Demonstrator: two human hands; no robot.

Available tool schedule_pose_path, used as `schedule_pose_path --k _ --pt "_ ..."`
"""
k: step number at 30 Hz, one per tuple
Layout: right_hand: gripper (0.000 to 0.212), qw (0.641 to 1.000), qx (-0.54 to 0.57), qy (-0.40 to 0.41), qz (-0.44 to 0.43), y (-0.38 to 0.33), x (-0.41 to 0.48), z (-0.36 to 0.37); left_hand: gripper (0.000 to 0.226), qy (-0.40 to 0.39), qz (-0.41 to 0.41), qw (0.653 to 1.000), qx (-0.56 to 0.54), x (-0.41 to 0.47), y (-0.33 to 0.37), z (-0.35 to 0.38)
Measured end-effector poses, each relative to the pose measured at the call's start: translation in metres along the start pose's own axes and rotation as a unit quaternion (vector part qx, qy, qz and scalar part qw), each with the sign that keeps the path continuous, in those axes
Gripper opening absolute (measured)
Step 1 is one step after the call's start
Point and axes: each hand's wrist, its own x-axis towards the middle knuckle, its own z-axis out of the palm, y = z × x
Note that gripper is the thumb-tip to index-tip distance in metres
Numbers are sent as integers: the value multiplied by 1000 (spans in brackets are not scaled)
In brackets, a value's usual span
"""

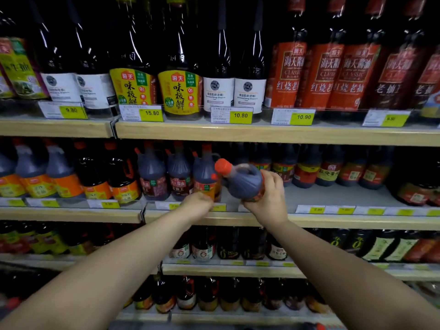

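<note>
Right hand: the right hand is gripping the tilted jug from below and behind. The fingers are wrapping over its far side and the palm is cupping its base, so the hold is closing firmly round it.
Tilted jug: it is hanging in the air just in front of the middle shelf. It is leaning hard to the left, and its dark contents are showing through the plastic.
Cap: the orange cap is pointing up and to the left, sitting just beside the standing jug.
Left hand: the left hand is resting at the foot of the standing jug, by the shelf's front edge, with its fingers curling downward. Whether it is holding that jug or only touching it, I cannot tell.
Standing jug: it is standing upright at the right end of a short run of like jugs with dark red labels.
Further left: orange-label jugs are lining the same shelf.
Further right: more dark jugs are sitting well back on the shelf.
Top shelf: yellow-label bottles and red-label bottles are standing in rows above.
Price tag: a yellow price tag reading 10.80 is hanging on the top shelf's edge.
Lower shelf: small bottles are showing between the two forearms.
</note>
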Motion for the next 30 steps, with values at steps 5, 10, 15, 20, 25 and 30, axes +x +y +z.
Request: schedule_pose_path --k 5,10,15,20,25,30 --pt "80 999 -5 -40 4 22 39 20 56 11 -2 969 248 45 -45 6" --pt "77 992 55 -86 77 46 56 48 55 32 -6 938 345 67 -60 11" --pt "75 975 115 -105 162 59 58 66 30 71 -26 931 357 73 -53 3" --pt "77 964 126 -139 186 63 62 66 41 110 -9 930 350 72 -59 13" --pt "80 956 156 -137 207 53 53 72 62 173 -15 976 129 80 -53 6" --pt "84 954 156 -135 218 43 50 80 66 201 9 979 40 91 -39 13"
